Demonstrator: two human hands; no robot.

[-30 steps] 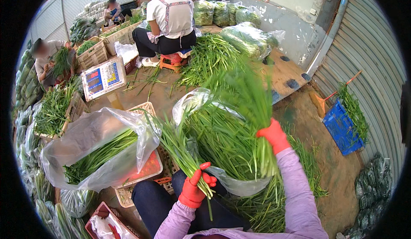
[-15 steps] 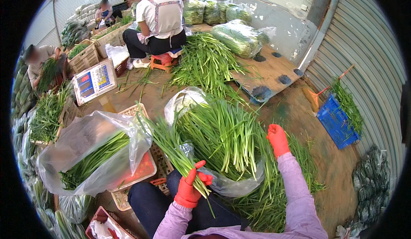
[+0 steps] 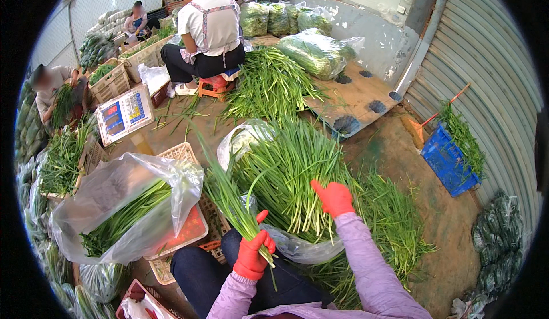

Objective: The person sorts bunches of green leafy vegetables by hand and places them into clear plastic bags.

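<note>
My left hand (image 3: 252,253), in a red glove, grips the root end of a small bunch of green chives (image 3: 229,196) that points up and to the left. My right hand (image 3: 334,196), also red-gloved, rests with its fingers together on top of a big pile of green chives (image 3: 291,173) lying in an open clear plastic bag (image 3: 297,249) in front of my knees. To the left, another clear plastic bag (image 3: 114,199) partly filled with chives sits on a plastic crate (image 3: 189,233).
A person in white sits on a red stool (image 3: 214,84) ahead, beside loose chives (image 3: 269,82). A digital scale (image 3: 123,113) stands at left, with two other people beyond. Bagged greens (image 3: 317,50) lie on a wooden platform. A blue crate (image 3: 449,159) and broom stand by the shutter.
My right hand has lowered the big pile of chives from upright down onto the bag. My left hand keeps hold of the small bunch, now raised a little.
</note>
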